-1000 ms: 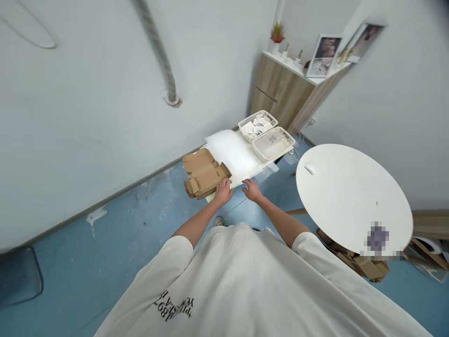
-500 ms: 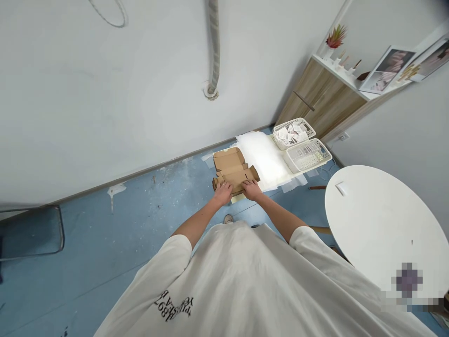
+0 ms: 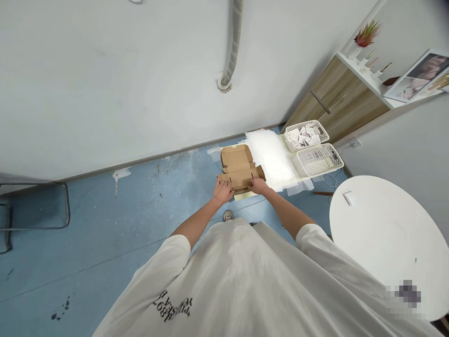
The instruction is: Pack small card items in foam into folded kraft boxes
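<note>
Head view, looking down past a white shirt (image 3: 242,276); stretched forward with both forearms, slanting inward from the short sleeves to one brown cardboard box (image 3: 242,177); right on its near side with both hands! Bent over the near left corner with the left hand (image 3: 223,192), grasping the cardboard there with curled fingers, thumb turned inward; level or slightly higher with the right hand (image 3: 258,186), back upward, gripping the near edge with bent fingers, tips partly hidden. Plain brown and creased along the folds; opened out, with a round-cornered lid panel (image 3: 236,157) lying back on the far side; small flaps jutting at the hinge line and the right end; cut with short dark slots across the nearer panel. Placed at the left end of a white sheet (image 3: 273,157), over a pale yellow layer (image 3: 243,196) showing along the near edge; across the sheet from two white baskets (image 3: 301,166), with white packets (image 3: 306,135) piled in the farther one; well left of a round white table (image 3: 379,220).
</note>
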Motion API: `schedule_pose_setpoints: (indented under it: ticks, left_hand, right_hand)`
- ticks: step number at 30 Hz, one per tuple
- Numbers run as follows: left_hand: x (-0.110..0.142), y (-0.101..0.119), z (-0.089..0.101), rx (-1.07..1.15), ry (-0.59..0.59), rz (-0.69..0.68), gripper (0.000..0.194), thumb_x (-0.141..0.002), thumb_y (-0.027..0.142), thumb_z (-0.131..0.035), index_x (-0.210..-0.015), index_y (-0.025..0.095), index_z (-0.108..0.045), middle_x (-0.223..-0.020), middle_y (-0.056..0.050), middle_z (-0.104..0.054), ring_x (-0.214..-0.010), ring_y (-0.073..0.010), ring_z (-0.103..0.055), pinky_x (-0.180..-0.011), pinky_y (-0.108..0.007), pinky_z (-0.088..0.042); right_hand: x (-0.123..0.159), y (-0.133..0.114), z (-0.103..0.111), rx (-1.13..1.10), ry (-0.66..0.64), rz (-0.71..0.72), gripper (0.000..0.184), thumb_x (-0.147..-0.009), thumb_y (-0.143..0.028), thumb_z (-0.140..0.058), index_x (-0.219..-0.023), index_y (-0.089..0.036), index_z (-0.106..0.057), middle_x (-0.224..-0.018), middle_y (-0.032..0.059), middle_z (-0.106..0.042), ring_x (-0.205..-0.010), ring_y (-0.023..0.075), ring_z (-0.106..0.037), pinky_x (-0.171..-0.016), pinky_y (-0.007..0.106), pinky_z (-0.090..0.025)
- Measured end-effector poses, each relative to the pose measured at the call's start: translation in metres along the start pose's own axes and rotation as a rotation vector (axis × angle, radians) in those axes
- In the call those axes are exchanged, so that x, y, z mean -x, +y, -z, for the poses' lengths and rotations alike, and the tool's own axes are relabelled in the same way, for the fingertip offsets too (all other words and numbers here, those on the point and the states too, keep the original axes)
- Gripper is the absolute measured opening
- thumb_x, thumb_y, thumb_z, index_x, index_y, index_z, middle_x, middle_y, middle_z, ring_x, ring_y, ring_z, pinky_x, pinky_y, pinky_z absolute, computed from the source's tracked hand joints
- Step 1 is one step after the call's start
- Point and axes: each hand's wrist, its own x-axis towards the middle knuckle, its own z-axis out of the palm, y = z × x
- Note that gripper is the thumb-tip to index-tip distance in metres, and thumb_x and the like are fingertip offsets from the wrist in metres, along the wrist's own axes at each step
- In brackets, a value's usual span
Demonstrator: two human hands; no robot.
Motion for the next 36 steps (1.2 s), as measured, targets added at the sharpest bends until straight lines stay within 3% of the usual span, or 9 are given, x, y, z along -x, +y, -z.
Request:
schedule_pose_setpoints:
  ticks: [7, 11, 17, 22, 27, 36]
  left_hand:
    - [-0.02, 0.005, -0.002, -0.002, -0.091, 0.028, 0.05, -0.095, 0.049, -0.053, -0.124, 0.01, -0.064, -0.116, -0.02, -0.069, -0.107, -0.0346, -0.063, -0.102, -0.049, -0.038]
    - [-0.02, 0.001, -0.005, 0.044, -0.09, 0.044, 0.049, -0.098, 0.053, -0.048, -0.119, 0.013, -0.067, -0.12, -0.019, -0.066, -0.112, -0.0339, -0.06, -0.098, -0.045, -0.041]
    - [-0.02, -0.002, -0.012, 0.058, -0.048, 0.014, 0.025, -0.098, 0.027, -0.051, -0.11, 0.018, -0.071, -0.117, -0.014, -0.066, -0.114, -0.0304, -0.058, -0.102, -0.046, -0.038]
    - [-0.016, 0.005, -0.014, 0.08, 0.083, -0.058, 0.027, -0.099, 0.017, -0.043, -0.104, 0.02, -0.07, -0.112, -0.012, -0.067, -0.113, -0.0284, -0.058, -0.11, -0.049, -0.033]
    - [-0.013, 0.009, 0.002, 0.047, 0.261, -0.154, 0.027, -0.098, 0.014, -0.043, -0.114, 0.019, -0.064, -0.119, -0.012, -0.066, -0.118, -0.0273, -0.057, -0.116, -0.047, -0.029]
    - [-0.017, 0.008, 0.046, 0.035, 0.283, -0.247, 0.032, -0.096, 0.009, -0.041, -0.119, 0.019, -0.061, -0.129, -0.013, -0.064, -0.123, -0.026, -0.056, -0.11, -0.043, -0.035]
  right_hand:
    - [-0.005, -0.003, 0.008, 0.008, -0.031, -0.018, 0.029, -0.097, -0.032, -0.054, -0.118, -0.021, -0.07, -0.117, 0.0092, -0.073, -0.105, 0.0254, -0.067, -0.083, 0.031, -0.048]
    - [-0.004, -0.009, 0.005, 0.078, 0.011, -0.021, 0.033, -0.102, -0.026, -0.042, -0.117, -0.02, -0.071, -0.114, 0.0108, -0.074, -0.103, 0.025, -0.068, -0.09, 0.034, -0.045]
    - [0.001, -0.017, -0.008, 0.197, 0.087, 0.019, 0.032, -0.098, -0.019, -0.045, -0.119, -0.015, -0.07, -0.123, 0.0183, -0.067, -0.109, 0.0274, -0.065, -0.096, 0.038, -0.042]
    - [0.004, -0.017, -0.013, 0.222, 0.128, -0.019, 0.036, -0.098, -0.02, -0.045, -0.128, -0.015, -0.064, -0.133, 0.02, -0.06, -0.117, 0.0302, -0.059, -0.097, 0.041, -0.041]
    - [0.009, -0.014, -0.01, 0.201, 0.208, -0.018, 0.042, -0.102, -0.025, -0.039, -0.14, -0.015, -0.053, -0.138, 0.0199, -0.058, -0.122, 0.0312, -0.054, -0.097, 0.041, -0.039]
    - [0.025, -0.016, 0.003, 0.155, 0.345, 0.014, 0.044, -0.104, -0.025, -0.035, -0.143, -0.019, -0.054, -0.136, 0.0156, -0.062, -0.12, 0.0281, -0.055, -0.098, 0.039, -0.042]
